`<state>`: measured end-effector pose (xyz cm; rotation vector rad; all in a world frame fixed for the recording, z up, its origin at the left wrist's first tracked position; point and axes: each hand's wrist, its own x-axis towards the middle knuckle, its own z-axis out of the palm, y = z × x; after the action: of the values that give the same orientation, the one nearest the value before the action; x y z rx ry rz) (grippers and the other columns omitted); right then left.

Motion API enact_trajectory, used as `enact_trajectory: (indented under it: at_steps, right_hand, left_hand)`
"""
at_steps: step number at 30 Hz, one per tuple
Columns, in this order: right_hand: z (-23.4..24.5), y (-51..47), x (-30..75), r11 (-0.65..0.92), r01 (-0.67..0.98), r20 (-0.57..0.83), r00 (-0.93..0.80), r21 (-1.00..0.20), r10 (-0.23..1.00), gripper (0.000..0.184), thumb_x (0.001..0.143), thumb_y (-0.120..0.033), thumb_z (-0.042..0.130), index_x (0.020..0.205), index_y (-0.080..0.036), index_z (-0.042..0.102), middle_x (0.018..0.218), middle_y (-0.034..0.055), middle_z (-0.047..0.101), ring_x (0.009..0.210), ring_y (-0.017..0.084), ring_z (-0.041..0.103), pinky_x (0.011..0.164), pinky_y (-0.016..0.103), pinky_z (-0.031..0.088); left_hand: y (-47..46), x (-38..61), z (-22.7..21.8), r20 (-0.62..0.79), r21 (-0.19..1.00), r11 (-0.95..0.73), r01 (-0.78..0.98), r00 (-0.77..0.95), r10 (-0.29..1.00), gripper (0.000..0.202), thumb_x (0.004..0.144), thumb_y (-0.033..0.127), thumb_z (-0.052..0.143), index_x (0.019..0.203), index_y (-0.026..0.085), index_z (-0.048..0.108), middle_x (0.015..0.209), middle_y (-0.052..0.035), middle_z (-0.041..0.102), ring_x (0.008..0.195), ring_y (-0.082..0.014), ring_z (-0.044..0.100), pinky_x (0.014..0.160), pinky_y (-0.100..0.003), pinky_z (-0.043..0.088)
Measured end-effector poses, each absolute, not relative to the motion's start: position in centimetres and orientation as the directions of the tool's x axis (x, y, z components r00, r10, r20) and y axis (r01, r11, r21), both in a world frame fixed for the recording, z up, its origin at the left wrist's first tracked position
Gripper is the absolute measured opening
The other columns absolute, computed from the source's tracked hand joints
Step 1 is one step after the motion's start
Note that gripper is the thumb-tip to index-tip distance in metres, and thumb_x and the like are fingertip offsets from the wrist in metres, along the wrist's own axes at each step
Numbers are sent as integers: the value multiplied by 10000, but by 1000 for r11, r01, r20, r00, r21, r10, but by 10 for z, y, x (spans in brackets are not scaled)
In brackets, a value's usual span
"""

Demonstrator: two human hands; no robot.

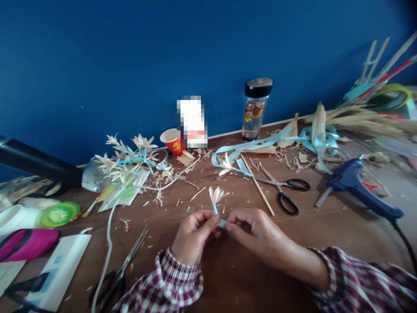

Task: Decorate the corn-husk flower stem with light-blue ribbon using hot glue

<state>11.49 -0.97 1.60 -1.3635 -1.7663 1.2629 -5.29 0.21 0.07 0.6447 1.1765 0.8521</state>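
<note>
A small cream husk flower [217,195] with a pale blue wrapped stem stands upright in my left hand [195,232], its stem pinched between thumb and fingers. From that stem a short light blue ribbon [223,223] runs across to my right hand [252,228], whose thumb and fingertips pinch its other end. Beyond my hands lies a second husk flower [226,165] with a blue stem. Black-handled scissors [282,187] rest past my right hand, with a thin wooden stick [258,186] alongside. The lower part of the held stem is hidden by my fingers.
A blue glue gun [361,184] lies at the right. Another pair of scissors [122,269] and a white cable [109,234] are at the left, near a power strip [63,261]. Against the wall stand a bottle [256,111], a red paper cup [174,141] and a bunch of husk flowers [130,158].
</note>
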Motion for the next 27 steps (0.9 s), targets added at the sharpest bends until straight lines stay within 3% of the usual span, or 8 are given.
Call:
enact_trajectory:
  at_steps: [6,13,19,23,27]
  right_hand:
    - [13,-13,114,65,424,-75,-305,-903,950,195,826,-258,522,684,-165,618,569,-31,529,516,88,419,488,215,305]
    - [17,-12,115,46,377,-85,-324,-925,942,196,822,-253,518,660,-160,578,546,-52,436,502,79,351,461,209,267]
    - [22,-1,120,24,377,-94,-291,-926,952,216,821,-258,503,646,-156,577,563,-42,469,530,86,380,489,208,292]
    - [27,6,135,42,440,-61,-218,-897,974,165,814,-249,491,728,-170,607,607,-28,536,551,103,435,508,214,324]
    - [26,9,151,61,597,-26,-136,-800,990,144,792,-259,503,743,-180,614,540,-40,504,485,104,415,474,221,307]
  left_hand:
    - [1,-55,-3,-477,861,495,-115,153,865,273,622,324,778,774,120,678,711,-23,657,638,-93,577,607,-212,508]
    - [1,-57,-3,-461,884,468,-22,131,877,271,663,371,735,778,138,658,659,11,604,578,-71,524,525,-175,476]
    - [7,-60,0,-363,930,356,95,79,928,288,679,400,705,753,127,654,535,25,565,459,-62,464,398,-149,376]
    - [11,-63,3,-307,948,306,92,-1,952,303,633,404,729,691,116,655,562,-18,623,472,-81,493,385,-158,365]
    - [14,-66,5,-295,950,298,95,-43,955,309,612,402,739,690,113,663,595,-43,657,490,-90,514,402,-165,386]
